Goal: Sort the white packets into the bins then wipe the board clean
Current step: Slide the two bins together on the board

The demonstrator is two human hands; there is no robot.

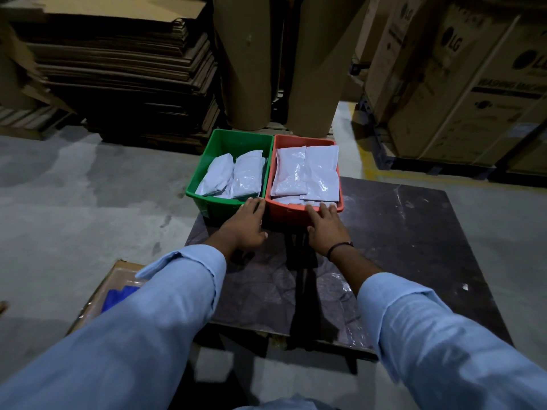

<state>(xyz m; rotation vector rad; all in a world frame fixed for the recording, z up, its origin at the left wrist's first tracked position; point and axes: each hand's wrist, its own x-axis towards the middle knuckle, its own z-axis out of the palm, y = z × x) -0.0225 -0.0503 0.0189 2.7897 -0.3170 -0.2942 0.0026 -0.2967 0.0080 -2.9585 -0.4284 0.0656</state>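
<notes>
A green bin and a red bin stand side by side at the far edge of the dark board. White packets lie in the green bin, and flatter white packets fill the red one. My left hand touches the near wall of the green bin with straight fingers. My right hand lies against the near wall of the red bin, fingertips at its rim. Neither hand holds a packet.
A cardboard box with a blue cloth sits on the floor to the left of the board. Stacked flat cardboard, tall cardboard rolls and large cartons stand behind the bins on the concrete floor.
</notes>
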